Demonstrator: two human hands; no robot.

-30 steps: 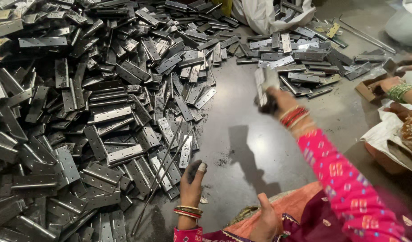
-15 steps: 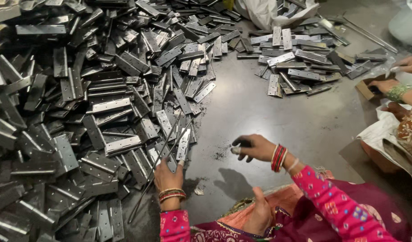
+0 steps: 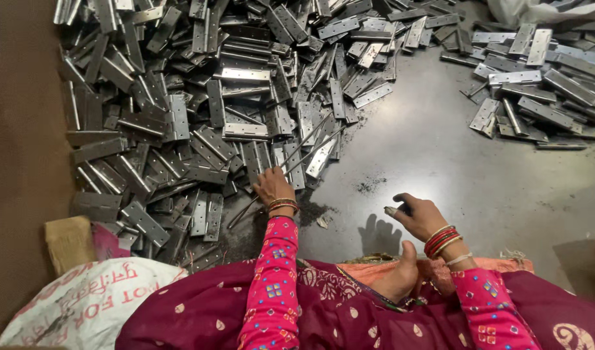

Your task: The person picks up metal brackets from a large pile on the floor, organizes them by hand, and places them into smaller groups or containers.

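A small metalwork workshop, with sorting done on the floor.

A big heap of flat steel hinges [image 3: 206,116] covers the dark, gritty floor [image 3: 427,162] on the left and far side, with a smaller pile [image 3: 537,84] at far right. A person sits on the floor at the near edge, beside a printed white sack [image 3: 83,298] and a brown cardboard piece [image 3: 67,243] at near left.

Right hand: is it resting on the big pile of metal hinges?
No, the right hand hovers over bare dark floor, apart from the hinge pile that the left hand touches.
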